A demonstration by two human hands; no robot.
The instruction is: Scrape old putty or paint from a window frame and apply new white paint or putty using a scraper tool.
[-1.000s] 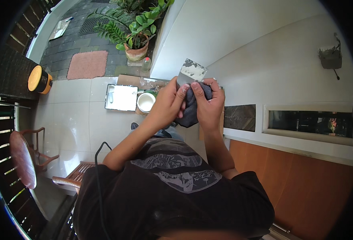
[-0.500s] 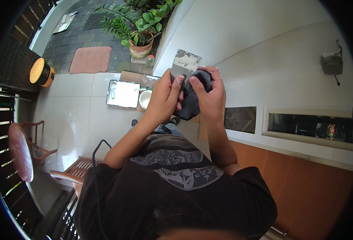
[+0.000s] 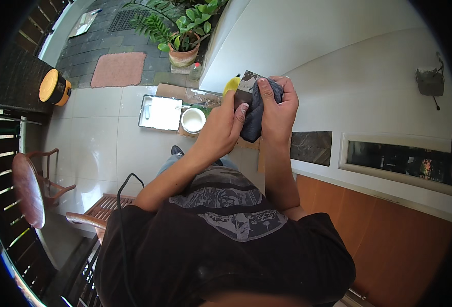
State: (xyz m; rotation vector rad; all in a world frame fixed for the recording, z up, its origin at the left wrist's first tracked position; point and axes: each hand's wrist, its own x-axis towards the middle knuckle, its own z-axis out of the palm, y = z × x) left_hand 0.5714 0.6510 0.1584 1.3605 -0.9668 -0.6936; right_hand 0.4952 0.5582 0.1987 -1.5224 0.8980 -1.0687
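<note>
Held out in front of me is a scraper with a flat, square metal blade (image 3: 245,95), smeared with whitish filler. My left hand (image 3: 220,125) is closed around its lower part, the thumb pressed along it. A dark grey cloth (image 3: 254,123) is bunched in my right hand (image 3: 281,115), whose thumb presses it against the blade's face. The cloth hangs down between both hands. Beside my left fingers shows a yellow piece with a dark tip (image 3: 231,85); I cannot tell whether it belongs to the scraper. White specks dot my right fingers.
On the floor ahead lie a white paint tray (image 3: 160,113), an open white tub (image 3: 193,121) and cardboard (image 3: 170,91). A potted plant (image 3: 184,55) and a bottle (image 3: 195,71) stand beyond. A wall (image 3: 328,87) rises right; a wooden chair (image 3: 90,215) stands left.
Both hands have shifted slightly right. The blade has turned, and the right thumb with the cloth has come up onto its face. The yellow piece has come into view; the tub shows more fully.
</note>
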